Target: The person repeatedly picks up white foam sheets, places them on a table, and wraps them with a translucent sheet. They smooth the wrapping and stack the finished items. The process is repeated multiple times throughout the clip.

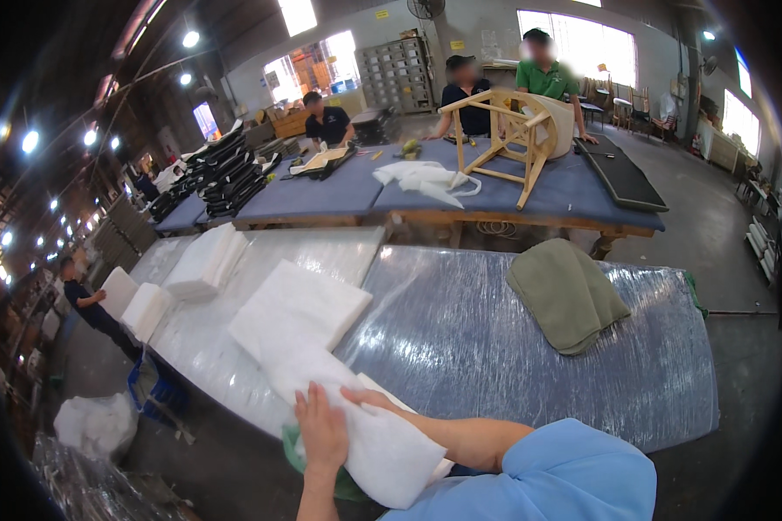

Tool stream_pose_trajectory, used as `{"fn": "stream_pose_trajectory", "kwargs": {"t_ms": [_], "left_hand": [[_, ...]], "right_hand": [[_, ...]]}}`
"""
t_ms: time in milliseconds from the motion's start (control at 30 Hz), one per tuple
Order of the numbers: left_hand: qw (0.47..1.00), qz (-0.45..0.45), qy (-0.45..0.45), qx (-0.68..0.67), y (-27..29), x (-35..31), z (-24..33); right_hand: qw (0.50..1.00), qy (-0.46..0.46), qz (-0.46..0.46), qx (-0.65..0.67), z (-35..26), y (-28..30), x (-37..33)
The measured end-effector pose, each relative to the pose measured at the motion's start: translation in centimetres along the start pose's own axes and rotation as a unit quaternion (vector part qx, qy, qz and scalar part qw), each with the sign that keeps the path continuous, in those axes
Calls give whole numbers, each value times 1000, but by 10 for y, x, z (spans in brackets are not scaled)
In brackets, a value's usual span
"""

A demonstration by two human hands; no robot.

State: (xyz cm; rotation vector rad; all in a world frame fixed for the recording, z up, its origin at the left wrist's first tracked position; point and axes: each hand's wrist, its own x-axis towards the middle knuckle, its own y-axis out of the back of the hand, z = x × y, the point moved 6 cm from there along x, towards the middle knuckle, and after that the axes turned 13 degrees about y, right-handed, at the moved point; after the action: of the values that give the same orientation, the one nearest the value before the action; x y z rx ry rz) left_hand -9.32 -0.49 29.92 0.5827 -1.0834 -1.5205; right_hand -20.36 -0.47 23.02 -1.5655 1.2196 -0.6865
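A soft white sheet of wadding (381, 451) drapes over the near edge of the plastic-wrapped table and hangs toward my body. My left hand (322, 427) lies flat on it with the fingers stretched out. Beside it, my right hand (367, 398) comes in from the right and grips the wadding's edge; its thumb shows, while the other fingers are hidden by the sheet. A pale flat edge shows near my right wrist. Under my left hand hangs some green material (346, 483). Farther up the table, more white wadding (300, 304) lies flat and joins or overlaps this piece.
Folded olive fabric (566, 295) rests on the wrapped table (443, 304) at right. White stacks (206, 260) stand left. Across, a blue-topped table (321, 187) bears a wooden stool frame (530, 139) and black stacked pieces (239, 178); several people work there. A blue basket (158, 389) is on the floor.
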Motion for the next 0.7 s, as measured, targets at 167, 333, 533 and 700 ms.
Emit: {"fn": "stream_pose_trajectory", "kwargs": {"t_ms": [167,333,533,700], "left_hand": [[985,8,-9,-170,1,33,-16],[992,71,88,-63,-3,74,-78],[999,-5,14,50,-10,102,-54],[989,-69,-22,132,-15,113,-42]], "right_hand": [[998,-23,-13,60,-13,10,-6],[998,-17,50,19,-4,2,-3],[999,-10,18,51,-9,16,7],[991,-34,-44,122,-7,16,12]]}}
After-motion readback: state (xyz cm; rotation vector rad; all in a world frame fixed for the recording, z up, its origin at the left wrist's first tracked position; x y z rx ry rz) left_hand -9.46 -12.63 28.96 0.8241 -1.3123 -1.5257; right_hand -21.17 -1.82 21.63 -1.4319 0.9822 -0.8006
